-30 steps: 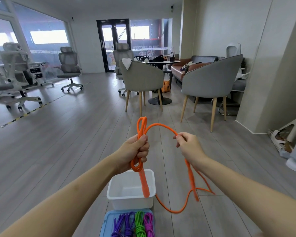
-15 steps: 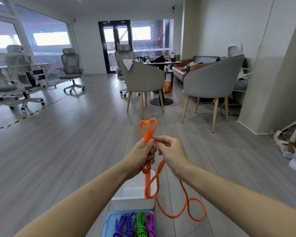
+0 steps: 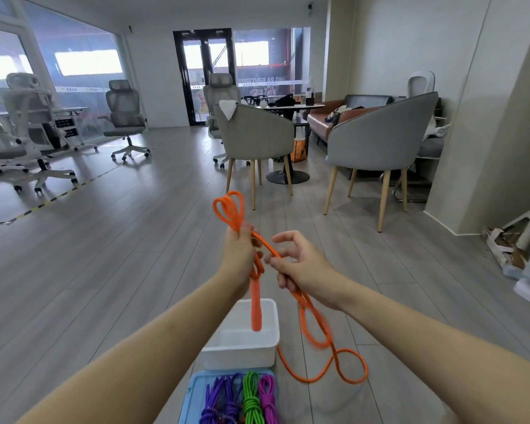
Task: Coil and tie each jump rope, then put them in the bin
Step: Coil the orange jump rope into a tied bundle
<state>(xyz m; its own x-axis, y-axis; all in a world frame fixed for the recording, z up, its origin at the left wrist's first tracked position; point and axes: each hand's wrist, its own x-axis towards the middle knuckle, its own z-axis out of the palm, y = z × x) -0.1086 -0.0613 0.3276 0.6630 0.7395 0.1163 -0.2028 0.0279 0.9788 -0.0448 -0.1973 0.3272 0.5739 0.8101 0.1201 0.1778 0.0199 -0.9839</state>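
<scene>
The orange jump rope (image 3: 230, 209) is only partly coiled. The left hand (image 3: 240, 258) grips a bunch of loops in its fist, above the white bin (image 3: 242, 347); a few loops stand up out of the fist and the folded lower end hangs down over the bin's opening without, as far as I can judge, resting in it. The right hand (image 3: 300, 267), just right of the left, pinches the running strand between thumb and fingers, the forefinger lifted loose. From there the slack drops in a blurred loop and trails onto the floor to the right of the bin, so a good length is not yet gathered. No tie is on this rope yet, and it has not gone into the bin.

The white bin appears to hold nothing of its own; only the hanging rope end shows against its inside. Just nearer than the bin sits a blue tray (image 3: 193, 393) holding four bundled ropes: two purple ropes (image 3: 221, 399), a green rope (image 3: 251, 399) and a magenta rope (image 3: 268, 399). Whether these are tied is hard to tell at the frame's edge. Judging by this, most of the task remains.
</scene>
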